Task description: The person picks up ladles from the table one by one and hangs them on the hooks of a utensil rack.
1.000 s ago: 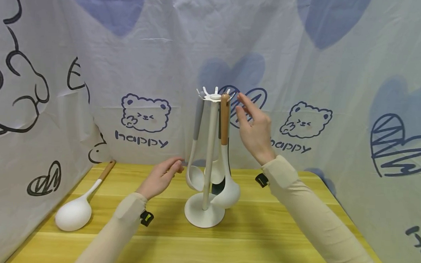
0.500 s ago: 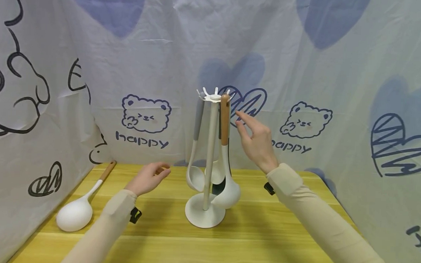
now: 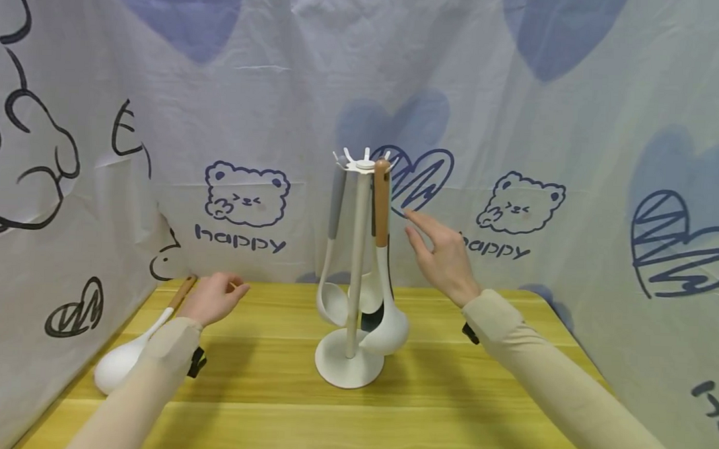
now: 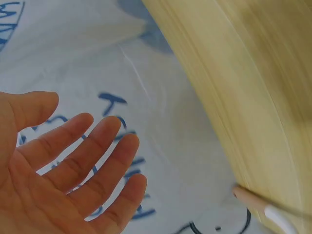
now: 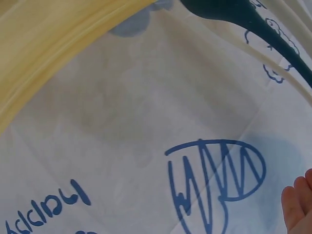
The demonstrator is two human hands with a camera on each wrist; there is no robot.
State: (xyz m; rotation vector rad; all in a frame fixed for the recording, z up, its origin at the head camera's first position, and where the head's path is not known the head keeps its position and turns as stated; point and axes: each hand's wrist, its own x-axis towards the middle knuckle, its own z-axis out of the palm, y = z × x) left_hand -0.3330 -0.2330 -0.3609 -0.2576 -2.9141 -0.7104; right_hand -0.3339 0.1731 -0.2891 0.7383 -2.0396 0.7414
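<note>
My left hand (image 3: 214,299) hovers over the left of the table, near a white, round-headed spoon (image 3: 117,367) with a wooden handle. In the left wrist view that hand (image 4: 73,175) has its fingers spread and holds nothing; the spoon's handle (image 4: 251,199) lies apart from it. My right hand (image 3: 444,257) is raised to the right of a white utensil stand (image 3: 356,264), fingers extended, touching nothing. From the stand hang a white ladle with a wooden handle (image 3: 382,212), a grey-handled ladle (image 3: 336,207) and a dark utensil (image 5: 248,19), partly hidden in the head view.
The stand's round base (image 3: 339,372) rests on the yellow wooden table (image 3: 281,413). Printed cloth (image 3: 304,103) hangs behind the table and along both sides. Hooks (image 3: 356,158) ring the top of the stand.
My left hand has moved left, away from the stand, to above the lying spoon's handle. My right hand has drawn down and slightly right, away from the top of the stand.
</note>
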